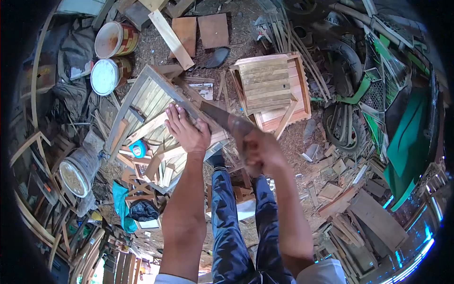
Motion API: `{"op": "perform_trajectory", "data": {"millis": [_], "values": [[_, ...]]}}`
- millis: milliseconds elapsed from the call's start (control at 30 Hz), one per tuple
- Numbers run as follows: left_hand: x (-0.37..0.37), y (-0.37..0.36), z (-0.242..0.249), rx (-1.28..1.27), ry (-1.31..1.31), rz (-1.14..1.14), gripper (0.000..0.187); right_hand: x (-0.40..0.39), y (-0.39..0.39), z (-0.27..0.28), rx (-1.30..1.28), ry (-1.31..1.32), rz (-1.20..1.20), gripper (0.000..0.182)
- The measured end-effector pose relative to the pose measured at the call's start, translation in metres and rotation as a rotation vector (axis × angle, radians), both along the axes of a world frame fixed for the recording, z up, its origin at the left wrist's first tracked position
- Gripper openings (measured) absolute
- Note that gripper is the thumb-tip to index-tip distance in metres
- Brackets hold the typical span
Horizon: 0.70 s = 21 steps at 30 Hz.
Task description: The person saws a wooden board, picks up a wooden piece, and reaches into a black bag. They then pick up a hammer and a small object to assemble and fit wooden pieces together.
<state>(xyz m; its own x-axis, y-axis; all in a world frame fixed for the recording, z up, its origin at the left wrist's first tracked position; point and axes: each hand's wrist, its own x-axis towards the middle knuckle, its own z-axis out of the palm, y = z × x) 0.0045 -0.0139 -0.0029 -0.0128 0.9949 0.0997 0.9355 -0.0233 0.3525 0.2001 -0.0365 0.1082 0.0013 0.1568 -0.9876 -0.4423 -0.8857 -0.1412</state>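
My left hand [188,132] lies flat with spread fingers on a light wooden strip [150,128], pressing it against a slatted wooden panel with a grey frame [147,94]. My right hand [264,152], smeared by motion, is wrapped round the handle of a handsaw. The dark blade of the handsaw [222,115] reaches up and left across the panel's right edge, just right of my left hand. A small blue round container [138,148] rests on the panel beside loose offcuts [168,175].
Right of the saw is a wooden crate-like box with slats [267,80]. Two paint buckets [104,77] [109,40] stand at upper left, another bucket [74,177] lower left. Green-and-black motorbike parts [373,90] fill the right side. Scrap wood [338,206] litters the ground around my legs.
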Motion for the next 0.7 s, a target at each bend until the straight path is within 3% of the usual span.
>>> {"op": "perform_trajectory", "data": {"millis": [100, 200, 300, 333, 467, 700], "values": [[-0.002, 0.002, -0.002, -0.001, 0.014, 0.009, 0.063, 0.013, 0.007, 0.014, 0.148, 0.074, -0.037, 0.028], [-0.001, 0.002, -0.002, -0.003, 0.022, 0.024, 0.065, 0.005, 0.001, 0.041, 0.117, -0.040, 0.000, 0.027], [-0.002, 0.002, -0.001, -0.012, 0.020, 0.018, 0.065, -0.013, -0.028, 0.056, 0.239, -0.213, 0.180, 0.023], [-0.001, 0.002, -0.001, -0.001, 0.022, 0.020, 0.066, -0.023, -0.041, 0.053, 0.410, -0.308, 0.178, 0.019], [-0.001, 0.002, 0.000, -0.009, 0.026, 0.025, 0.065, -0.030, -0.063, 0.086, 0.161, -0.255, 0.202, 0.021], [-0.003, 0.002, -0.005, 0.012, 0.002, 0.040, 0.065, -0.048, -0.077, 0.129, 0.133, -0.319, 0.246, 0.021]]}}
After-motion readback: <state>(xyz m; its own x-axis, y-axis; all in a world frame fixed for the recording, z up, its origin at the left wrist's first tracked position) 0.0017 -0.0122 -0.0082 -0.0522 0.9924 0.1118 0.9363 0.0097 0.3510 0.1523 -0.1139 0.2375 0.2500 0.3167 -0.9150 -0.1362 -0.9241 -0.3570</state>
